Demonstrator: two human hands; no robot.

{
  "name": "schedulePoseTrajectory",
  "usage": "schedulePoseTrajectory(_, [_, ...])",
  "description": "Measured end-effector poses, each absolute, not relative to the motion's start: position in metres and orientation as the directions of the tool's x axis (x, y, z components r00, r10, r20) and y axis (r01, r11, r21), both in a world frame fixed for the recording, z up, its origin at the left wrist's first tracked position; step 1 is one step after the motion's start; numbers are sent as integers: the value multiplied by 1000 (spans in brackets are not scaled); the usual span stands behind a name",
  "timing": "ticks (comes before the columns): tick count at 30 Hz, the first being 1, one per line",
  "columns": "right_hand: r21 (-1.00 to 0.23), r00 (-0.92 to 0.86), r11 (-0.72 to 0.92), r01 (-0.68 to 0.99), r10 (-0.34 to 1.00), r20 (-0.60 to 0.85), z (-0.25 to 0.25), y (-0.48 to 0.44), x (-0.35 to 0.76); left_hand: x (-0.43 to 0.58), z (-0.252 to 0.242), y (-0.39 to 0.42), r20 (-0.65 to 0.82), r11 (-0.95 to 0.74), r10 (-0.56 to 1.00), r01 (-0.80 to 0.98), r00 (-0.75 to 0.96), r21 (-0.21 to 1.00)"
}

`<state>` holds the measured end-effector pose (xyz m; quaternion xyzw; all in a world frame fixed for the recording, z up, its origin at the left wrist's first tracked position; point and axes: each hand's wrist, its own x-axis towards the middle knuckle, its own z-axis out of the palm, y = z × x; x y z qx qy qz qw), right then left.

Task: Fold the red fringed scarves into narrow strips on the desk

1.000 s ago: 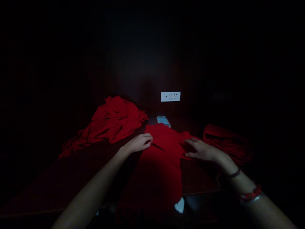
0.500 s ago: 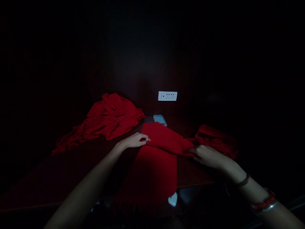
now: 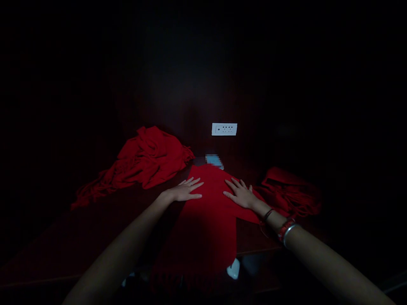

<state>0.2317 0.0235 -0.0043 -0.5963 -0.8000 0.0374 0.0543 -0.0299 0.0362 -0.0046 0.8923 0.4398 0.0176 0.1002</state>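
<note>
A red fringed scarf (image 3: pixel 206 228) lies spread on the dark table, its near end hanging over the front edge. My left hand (image 3: pixel 184 191) rests on the scarf's left border, palm down with fingers spread. On its right part, my right hand (image 3: pixel 241 195) lies flat, fingers apart, with bracelets on the wrist. Under the right forearm, part of the cloth sticks out sideways to the right. Neither hand grips the fabric.
A crumpled red scarf (image 3: pixel 152 156) is heaped at the left back. Another red bundle with fringe (image 3: pixel 289 190) sits at the right. A pale blue, blurred item (image 3: pixel 213 160) lies behind the scarf, below a white wall socket (image 3: pixel 224 129). The table's front edge (image 3: pixel 259 250) shows dimly.
My right hand has let go of the scarf's raised fold and moved left to lie flat on it. My left hand has opened from a pinch. The fold now lies flatter.
</note>
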Motion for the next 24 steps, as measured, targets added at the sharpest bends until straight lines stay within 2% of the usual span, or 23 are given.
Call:
schedulePoseTrajectory(5, [-151, -256, 261, 954, 965, 49, -6, 35, 253, -35, -2, 45, -69, -599, 785, 784, 615, 164])
schedulePoseTrajectory(10, [-216, -216, 282, 935, 934, 286, -6, 51, 274, -38, -1, 51, -69, -582, 801, 801, 594, 143])
schedulePoseTrajectory(13, [-126, -193, 251, 960, 915, 354, -10, 59, 283, -42, 0, 55, -70, -575, 809, 810, 584, 116])
schedulePoseTrajectory(18, [-42, -183, 208, 977, 926, 331, -8, 61, 285, -31, 9, 55, -128, -530, 841, 848, 526, 4])
schedulePoseTrajectory(20, [0, -159, 169, 986, 928, 336, -6, 57, 282, -18, 11, 52, -99, -512, 857, 858, 506, -44])
schedulePoseTrajectory(22, [74, -163, 146, 986, 922, 350, -3, 53, 279, -2, 8, 47, -13, -507, 862, 861, 507, -23])
schedulePoseTrajectory(24, [135, -183, 146, 980, 928, 325, 1, 49, 276, 11, 2, 43, 62, -484, 875, 874, 481, 51])
